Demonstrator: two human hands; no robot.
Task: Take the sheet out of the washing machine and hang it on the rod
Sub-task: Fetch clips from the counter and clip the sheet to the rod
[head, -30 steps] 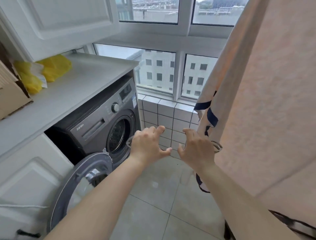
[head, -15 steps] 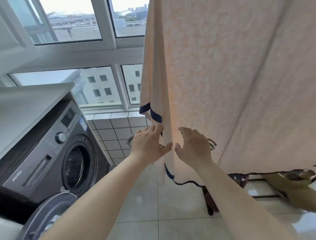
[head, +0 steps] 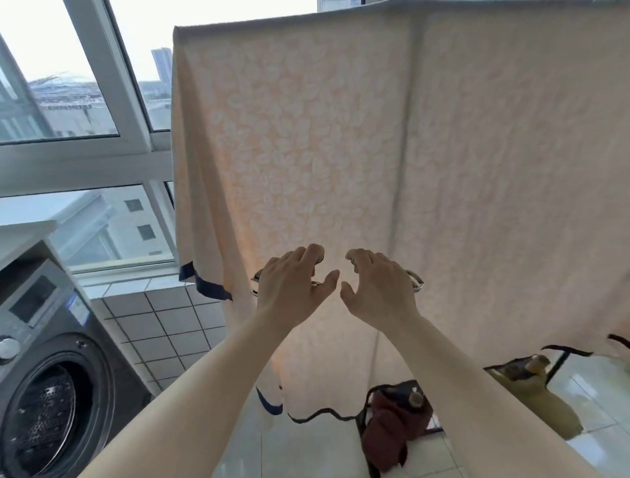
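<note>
sheet (head: 392, 163): hanging draped over the rod at the top of the view, falling in one broad panel with a vertical crease near the middle; dark-trimmed lower edge is dangling just above the floor.
rod (head: 511, 2): showing only as the covered top edge.
left hand (head: 293, 290): hovering in front of the cloth, fingers loosely spread, gripping nothing.
right hand (head: 378, 290): mirroring it, fingers apart, empty.
washing machine (head: 51, 358): sitting at the left, drum looking empty.
step in hand: likely smoothing and squaring the drape.
doing it well: stroking outward from the crease with flat palms, evening the hem, avoiding dragging cloth off the rod.
</note>
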